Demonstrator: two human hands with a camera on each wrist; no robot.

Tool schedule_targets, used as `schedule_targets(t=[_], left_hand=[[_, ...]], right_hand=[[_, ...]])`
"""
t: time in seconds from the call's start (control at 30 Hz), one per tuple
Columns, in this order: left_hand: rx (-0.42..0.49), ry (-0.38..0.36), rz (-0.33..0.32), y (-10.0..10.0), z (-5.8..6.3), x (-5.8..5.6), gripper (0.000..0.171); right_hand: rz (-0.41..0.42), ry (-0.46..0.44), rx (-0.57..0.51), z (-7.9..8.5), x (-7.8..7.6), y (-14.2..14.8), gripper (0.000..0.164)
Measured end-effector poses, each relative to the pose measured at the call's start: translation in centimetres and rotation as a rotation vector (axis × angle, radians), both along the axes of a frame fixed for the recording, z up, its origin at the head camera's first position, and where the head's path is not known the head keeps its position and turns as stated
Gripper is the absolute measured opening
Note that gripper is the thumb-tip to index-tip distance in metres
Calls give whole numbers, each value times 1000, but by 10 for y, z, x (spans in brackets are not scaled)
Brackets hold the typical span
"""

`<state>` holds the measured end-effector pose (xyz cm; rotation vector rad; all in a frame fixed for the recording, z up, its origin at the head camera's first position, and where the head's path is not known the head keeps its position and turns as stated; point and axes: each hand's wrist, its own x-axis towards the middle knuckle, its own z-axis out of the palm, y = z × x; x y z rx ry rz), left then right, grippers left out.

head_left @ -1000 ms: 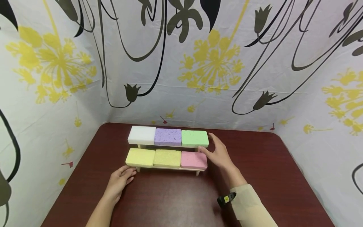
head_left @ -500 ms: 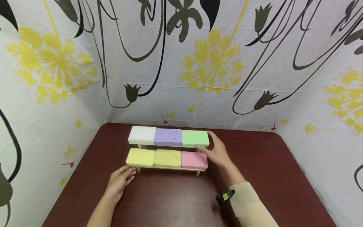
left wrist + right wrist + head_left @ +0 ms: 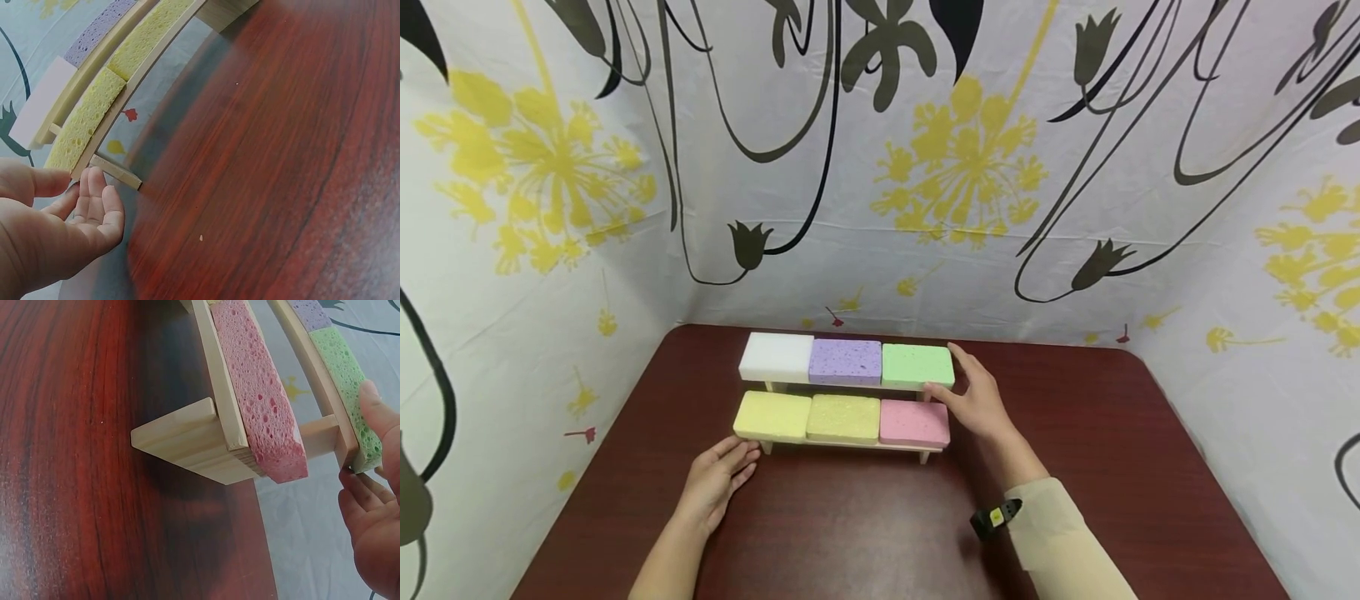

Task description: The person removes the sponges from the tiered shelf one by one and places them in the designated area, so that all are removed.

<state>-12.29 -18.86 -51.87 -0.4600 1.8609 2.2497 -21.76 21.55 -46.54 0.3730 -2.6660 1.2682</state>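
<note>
A two-level wooden stand (image 3: 187,442) holds two rows of sponges. Its upper shelf carries white (image 3: 777,357), purple (image 3: 846,362) and green (image 3: 917,367) sponges. Below them lie a light yellow sponge (image 3: 772,417), a deeper yellow sponge (image 3: 843,419) and a pink sponge (image 3: 914,423). My left hand (image 3: 718,477) pinches the lower shelf's left end, thumb by the light yellow sponge and fingers below. At the upper shelf's right end, my right hand (image 3: 976,405) grips with its thumb against the green sponge; its fingers reach around the end, partly hidden.
The stand sits toward the far side of a dark red-brown wooden table (image 3: 842,533). Close behind and along both sides hangs a white cloth (image 3: 850,283) printed with flowers. A black band with a yellow patch (image 3: 996,518) is on my right wrist, beside a beige sleeve (image 3: 1060,533).
Both hands keep their places at the ends of the stand. The right forearm and fingers have shifted very slightly; the sponges look nearly still.
</note>
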Motion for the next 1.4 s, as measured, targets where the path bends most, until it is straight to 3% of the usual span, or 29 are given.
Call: schedule_targets(t=[0.63, 0.93, 1.2, 1.4], left_hand=[[-28, -10, 53, 5, 2, -8, 49], [-24, -5, 67, 5, 3, -8, 48], [-10, -3, 65, 5, 2, -6, 50], [-2, 6, 65, 5, 2, -5, 49]], right_hand=[[-30, 9, -135, -3, 11, 27, 72], [-16, 59, -163, 25, 29, 34, 69], [-83, 83, -162, -5, 14, 65, 70], [-126, 65, -162, -14, 9, 84, 73]])
